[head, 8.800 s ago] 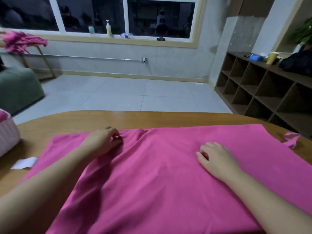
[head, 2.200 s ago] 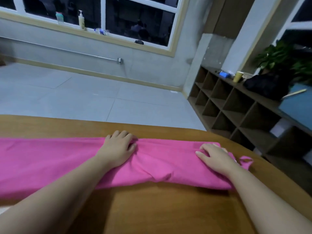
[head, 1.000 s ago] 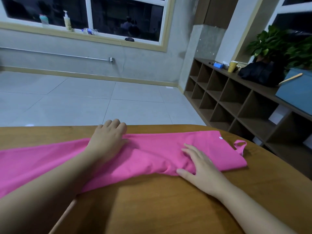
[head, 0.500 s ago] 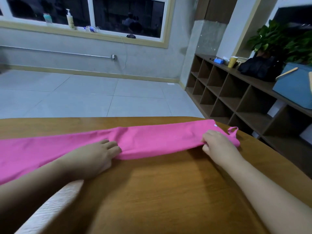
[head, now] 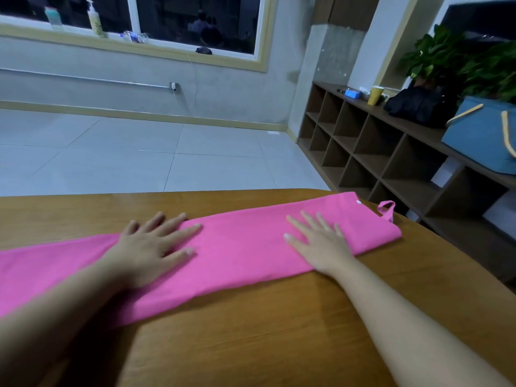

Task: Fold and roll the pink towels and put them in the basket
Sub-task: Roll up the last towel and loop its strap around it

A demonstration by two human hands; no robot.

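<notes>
Both palms down flat on the pink towel (head: 237, 250), which lies folded into a long narrow strip across the wooden table (head: 265, 331): the left hand (head: 150, 247) presses with fingers spread near the strip's middle, the right hand (head: 321, 241) presses with straight fingers closer to the right end, neither one gripping anything. At that right end a small hanging loop (head: 386, 210) sticks out beside a white snap. Farther off on the right, a cubby shelf (head: 391, 152) carries a yellow cup (head: 375, 94), a black bag (head: 416, 106) and a blue basket (head: 483, 138) whose contents can't be seen, while bottles (head: 93, 19) stand on the windowsill.
</notes>
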